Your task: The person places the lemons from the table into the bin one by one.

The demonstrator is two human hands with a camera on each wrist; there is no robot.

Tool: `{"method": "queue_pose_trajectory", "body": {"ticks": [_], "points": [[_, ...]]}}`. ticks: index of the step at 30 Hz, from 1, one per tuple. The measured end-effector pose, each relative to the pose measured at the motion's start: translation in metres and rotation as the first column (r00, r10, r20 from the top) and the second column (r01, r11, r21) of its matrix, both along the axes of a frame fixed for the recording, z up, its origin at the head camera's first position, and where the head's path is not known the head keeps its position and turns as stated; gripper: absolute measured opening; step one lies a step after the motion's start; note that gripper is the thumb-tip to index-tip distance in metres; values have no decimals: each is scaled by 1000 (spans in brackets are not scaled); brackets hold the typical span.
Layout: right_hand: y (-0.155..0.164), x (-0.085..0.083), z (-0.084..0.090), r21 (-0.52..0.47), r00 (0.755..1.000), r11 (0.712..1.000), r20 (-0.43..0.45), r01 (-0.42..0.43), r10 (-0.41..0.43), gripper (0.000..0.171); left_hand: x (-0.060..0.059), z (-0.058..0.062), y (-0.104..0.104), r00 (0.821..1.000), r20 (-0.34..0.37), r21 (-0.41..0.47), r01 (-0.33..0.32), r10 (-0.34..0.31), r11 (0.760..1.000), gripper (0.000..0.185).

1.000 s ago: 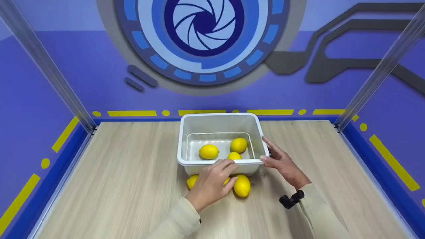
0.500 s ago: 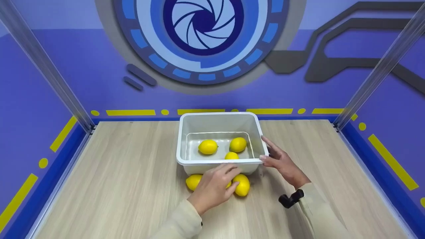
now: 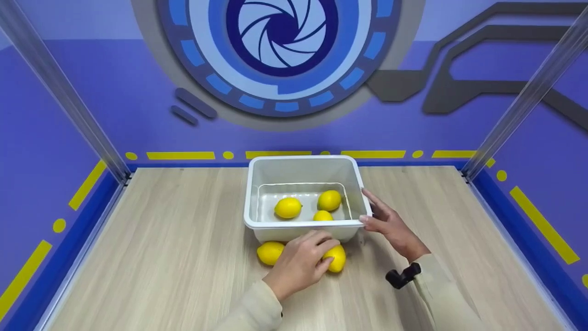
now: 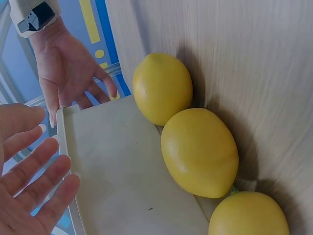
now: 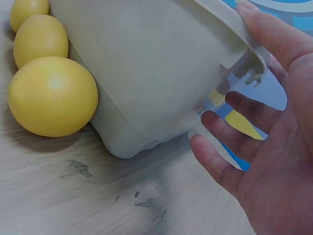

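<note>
My left hand [image 3: 301, 257] is over the row of lemons in front of the white plastic bin [image 3: 307, 224]. In the head view its fingers and thumb overlap the right-hand lemon [image 3: 336, 258]. The left wrist view shows that hand's fingers loosely spread near the bin's rim, apart from the lemons. Also in the row are a left lemon [image 3: 270, 253] and a middle lemon [image 4: 199, 152], which my left hand hides in the head view. My right hand [image 3: 395, 230] rests at the bin's front right corner, thumb [image 5: 274, 32] on the rim, other fingers loosely extended beside the wall.
Inside the bin lie a lemon [image 3: 288, 208] on the left, another lemon [image 3: 329, 200] at the right and a third lemon [image 3: 323, 216] partly behind the front rim. The bin stands on a wooden table [image 3: 183, 239], near the blue back wall [image 3: 138, 101].
My left hand has drawn back from the bin's front rim and shifted down and right over the lemons. The left lemon in the bin has rolled slightly. The right hand stays at the corner.
</note>
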State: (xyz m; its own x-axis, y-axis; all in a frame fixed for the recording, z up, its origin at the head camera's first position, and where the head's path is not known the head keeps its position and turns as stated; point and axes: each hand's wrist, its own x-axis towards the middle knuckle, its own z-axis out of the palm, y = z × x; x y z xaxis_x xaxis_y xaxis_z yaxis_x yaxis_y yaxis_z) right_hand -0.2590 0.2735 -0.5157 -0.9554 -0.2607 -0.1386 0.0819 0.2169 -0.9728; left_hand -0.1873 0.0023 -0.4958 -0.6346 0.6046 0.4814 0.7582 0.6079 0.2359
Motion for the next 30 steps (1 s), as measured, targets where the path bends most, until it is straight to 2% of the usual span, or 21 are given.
{"method": "queue_pose_trajectory", "body": {"ticks": [7, 17, 23, 30], "points": [[1, 0, -1, -28, 1000, 999, -21, -22, 22, 71, 1, -3, 1, 999, -34, -34, 13, -15, 999, 28], [1, 0, 0, -20, 1000, 1000, -13, -13, 13, 71, 2, -8, 4, 1000, -15, -75, 17, -18, 997, 37], [1, 0, 0, -16, 1000, 1000, -15, -12, 12, 71, 1, -17, 7, 999, -42, -78, 13, -17, 997, 39], [1, 0, -1, -15, 1000, 1000, -19, -8, 7, 71, -1, -26, 7, 1000, -15, -89, 13, -15, 996, 42]]}}
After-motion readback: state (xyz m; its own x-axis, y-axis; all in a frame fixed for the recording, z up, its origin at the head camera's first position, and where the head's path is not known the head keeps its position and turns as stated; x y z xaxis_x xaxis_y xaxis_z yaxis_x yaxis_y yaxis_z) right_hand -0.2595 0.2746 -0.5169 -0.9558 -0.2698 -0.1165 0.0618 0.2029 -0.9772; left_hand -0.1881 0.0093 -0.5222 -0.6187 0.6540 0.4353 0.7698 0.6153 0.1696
